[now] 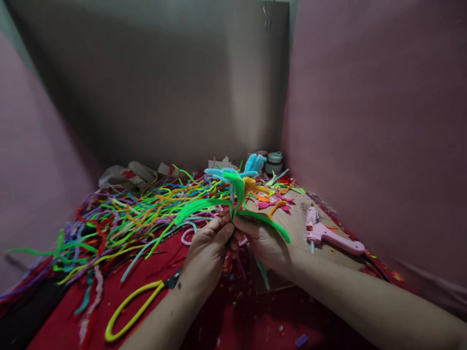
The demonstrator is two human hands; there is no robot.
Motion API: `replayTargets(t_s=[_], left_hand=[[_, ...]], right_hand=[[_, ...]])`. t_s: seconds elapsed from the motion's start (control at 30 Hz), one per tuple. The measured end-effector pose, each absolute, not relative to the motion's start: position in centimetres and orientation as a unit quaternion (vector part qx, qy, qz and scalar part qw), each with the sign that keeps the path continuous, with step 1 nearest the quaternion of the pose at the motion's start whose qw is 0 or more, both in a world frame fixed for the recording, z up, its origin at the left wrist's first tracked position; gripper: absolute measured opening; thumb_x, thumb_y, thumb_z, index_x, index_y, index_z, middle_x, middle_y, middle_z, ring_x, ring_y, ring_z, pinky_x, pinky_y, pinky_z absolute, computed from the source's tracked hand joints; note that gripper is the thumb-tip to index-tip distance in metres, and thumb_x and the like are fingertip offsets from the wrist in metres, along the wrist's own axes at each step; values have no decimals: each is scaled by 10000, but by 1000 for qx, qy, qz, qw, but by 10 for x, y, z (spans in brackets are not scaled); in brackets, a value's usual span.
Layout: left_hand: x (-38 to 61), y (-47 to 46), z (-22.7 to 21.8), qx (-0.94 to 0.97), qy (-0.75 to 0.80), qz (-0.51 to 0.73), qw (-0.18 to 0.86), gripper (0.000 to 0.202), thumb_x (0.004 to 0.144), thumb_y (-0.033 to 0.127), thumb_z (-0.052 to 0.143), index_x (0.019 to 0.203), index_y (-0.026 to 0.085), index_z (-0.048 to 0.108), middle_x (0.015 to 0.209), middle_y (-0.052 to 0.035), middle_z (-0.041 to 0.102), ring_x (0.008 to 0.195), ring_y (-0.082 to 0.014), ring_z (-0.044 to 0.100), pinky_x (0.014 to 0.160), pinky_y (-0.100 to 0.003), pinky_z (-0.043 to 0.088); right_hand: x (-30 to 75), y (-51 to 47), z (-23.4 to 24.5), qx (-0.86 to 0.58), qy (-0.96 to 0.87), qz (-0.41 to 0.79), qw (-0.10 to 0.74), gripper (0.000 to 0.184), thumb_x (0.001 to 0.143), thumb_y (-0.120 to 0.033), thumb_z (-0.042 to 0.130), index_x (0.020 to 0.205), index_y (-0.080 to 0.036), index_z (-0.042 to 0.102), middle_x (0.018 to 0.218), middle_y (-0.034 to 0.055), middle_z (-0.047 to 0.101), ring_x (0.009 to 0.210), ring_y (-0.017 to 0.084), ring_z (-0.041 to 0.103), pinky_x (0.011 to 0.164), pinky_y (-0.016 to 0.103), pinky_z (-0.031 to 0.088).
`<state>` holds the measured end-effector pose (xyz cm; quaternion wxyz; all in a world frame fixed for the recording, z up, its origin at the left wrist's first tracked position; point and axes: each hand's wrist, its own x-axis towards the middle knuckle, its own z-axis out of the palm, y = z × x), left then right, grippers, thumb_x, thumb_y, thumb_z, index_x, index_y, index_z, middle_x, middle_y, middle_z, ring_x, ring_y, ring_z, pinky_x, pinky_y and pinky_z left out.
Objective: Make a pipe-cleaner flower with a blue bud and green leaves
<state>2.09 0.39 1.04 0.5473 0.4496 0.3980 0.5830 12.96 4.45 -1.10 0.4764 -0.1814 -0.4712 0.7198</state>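
Note:
Both hands meet at the middle of the view around the stem of a pipe-cleaner flower [238,187]. It has light blue petals on top, an orange part beside them, and long green leaves spreading left, right and upward. My left hand [210,240] pinches the stem from the left, thumb and fingers closed. From the right, my right hand [257,240] pinches the base of the leaves, with its fingers partly hidden behind the stem. Below my left wrist lie scissors with yellow handles [136,311], their blades partly hidden by the arm.
Loose pipe cleaners [138,218] in many colours cover the left and back of the red cloth [171,321]. A pink glue gun [335,238] rests on cardboard [292,233] at right. Behind stand a lidded jar [274,163] and a plastic bag [127,176]. Pink walls rise on both sides.

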Motion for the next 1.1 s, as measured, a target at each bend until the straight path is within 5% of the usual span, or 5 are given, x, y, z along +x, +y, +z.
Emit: replayTargets(t_s=[0.2, 0.33, 0.67, 0.9, 1.1], left_hand=[[26, 1, 9, 551, 483, 587, 343, 152, 759, 214, 585, 615, 164, 579, 550, 36, 498, 510, -85, 401, 514, -206, 365], [26, 1, 5, 518, 446, 622, 383, 120, 730, 244, 629, 640, 170, 598, 602, 34, 512, 555, -88, 423, 548, -204, 388], [6, 3, 23, 465, 399, 663, 429, 171, 781, 199, 594, 615, 170, 566, 526, 33, 477, 441, -71, 379, 432, -186, 313], [6, 6, 22, 436, 372, 667, 476, 164, 764, 181, 610, 607, 160, 566, 531, 29, 498, 450, -70, 391, 445, -186, 333], [6, 9, 16, 436, 375, 660, 484, 179, 749, 192, 637, 591, 153, 562, 528, 30, 520, 429, -62, 414, 417, -180, 325]], right_hand=[[130, 40, -4, -201, -502, 648, 537, 160, 768, -317, 630, 853, -211, 714, 696, 0, 627, 661, 144, 560, 632, 286, 474], [134, 33, 11, -217, -567, 594, 528, 141, 771, -314, 619, 836, -234, 716, 785, 0, 677, 824, 165, 601, 849, 327, 452], [177, 81, 39, -344, -683, 482, 428, 126, 701, -211, 615, 781, -165, 700, 816, 33, 684, 774, 149, 588, 763, 315, 450], [216, 53, 30, -400, -895, 138, 143, 206, 749, -158, 572, 927, -178, 675, 815, 75, 657, 737, 179, 548, 659, 301, 376], [220, 40, -3, -403, -907, 34, 117, 224, 864, -209, 444, 984, -157, 626, 889, 120, 596, 839, 219, 487, 733, 341, 360]])
